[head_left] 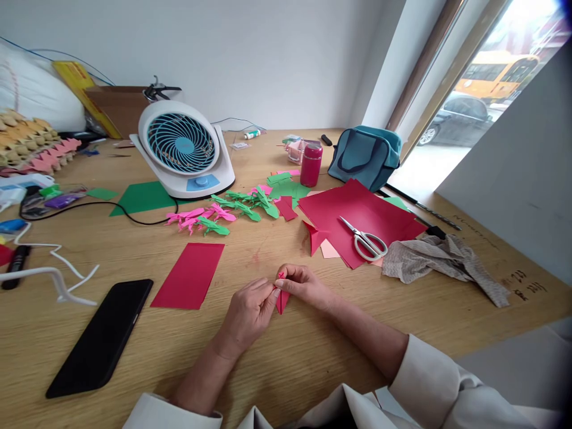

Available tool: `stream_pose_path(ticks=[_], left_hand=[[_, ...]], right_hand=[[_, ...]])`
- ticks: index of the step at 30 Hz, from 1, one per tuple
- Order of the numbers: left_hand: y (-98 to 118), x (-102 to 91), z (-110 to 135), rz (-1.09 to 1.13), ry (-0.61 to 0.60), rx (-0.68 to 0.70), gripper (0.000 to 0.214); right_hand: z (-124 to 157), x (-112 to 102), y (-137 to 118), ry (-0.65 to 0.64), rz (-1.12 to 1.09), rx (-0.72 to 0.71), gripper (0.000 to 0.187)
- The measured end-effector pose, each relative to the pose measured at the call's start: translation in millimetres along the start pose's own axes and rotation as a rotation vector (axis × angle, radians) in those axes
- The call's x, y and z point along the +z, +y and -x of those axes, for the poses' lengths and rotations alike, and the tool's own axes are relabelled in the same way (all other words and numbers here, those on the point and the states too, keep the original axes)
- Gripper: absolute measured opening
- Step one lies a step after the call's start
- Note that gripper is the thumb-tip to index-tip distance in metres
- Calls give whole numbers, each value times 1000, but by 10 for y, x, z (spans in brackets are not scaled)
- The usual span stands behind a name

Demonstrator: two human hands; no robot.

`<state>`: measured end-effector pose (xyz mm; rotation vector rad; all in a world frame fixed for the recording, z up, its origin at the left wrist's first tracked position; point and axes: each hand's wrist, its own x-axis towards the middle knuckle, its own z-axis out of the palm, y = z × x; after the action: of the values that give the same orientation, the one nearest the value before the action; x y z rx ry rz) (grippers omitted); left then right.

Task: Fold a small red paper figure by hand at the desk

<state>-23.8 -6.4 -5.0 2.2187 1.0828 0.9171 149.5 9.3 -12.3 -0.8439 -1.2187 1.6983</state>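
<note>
Between my two hands is a small red folded paper figure, its pointed end hanging down toward me. My left hand pinches its left side with thumb and forefinger. From the other side my right hand grips it near the top, fingers closed. Parts of the figure are hidden behind the fingertips. Left of my hands lies a flat stack of red paper rectangles. Beyond my hands sit several pink folded paper figures and green folded paper figures. White-handled scissors rest on large red paper sheets.
A white fan stands at the back left. Behind the sheets are a red thermos and a teal bag. A grey cloth lies right. A black phone and white cable lie left.
</note>
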Motion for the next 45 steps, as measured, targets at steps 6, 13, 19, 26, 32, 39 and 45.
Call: stream_pose_path(ticks=[6, 13, 19, 26, 32, 39, 45], left_hand=[[39, 71, -25, 226, 37, -152, 26], [43, 164, -40, 285, 36, -257, 22], [-11, 171, -22, 203, 77, -272, 28], [-6, 130, -38, 206, 83, -315, 29], [1, 119, -31, 216, 114, -327, 34], [-1, 142, -21, 264, 91, -338, 30], [11, 165, -14, 334, 51, -420, 33]], right_hand=[[-27, 43, 59, 155, -83, -4, 46], [-30, 40, 97, 221, -109, -16, 46], [-24, 23, 96, 248, -126, -27, 47], [-34, 4, 140, 309, -216, -38, 44], [-43, -12, 203, 347, -214, -66, 42], [-42, -39, 210, 382, -207, -67, 41], [-59, -67, 257, 382, -220, -53, 42]])
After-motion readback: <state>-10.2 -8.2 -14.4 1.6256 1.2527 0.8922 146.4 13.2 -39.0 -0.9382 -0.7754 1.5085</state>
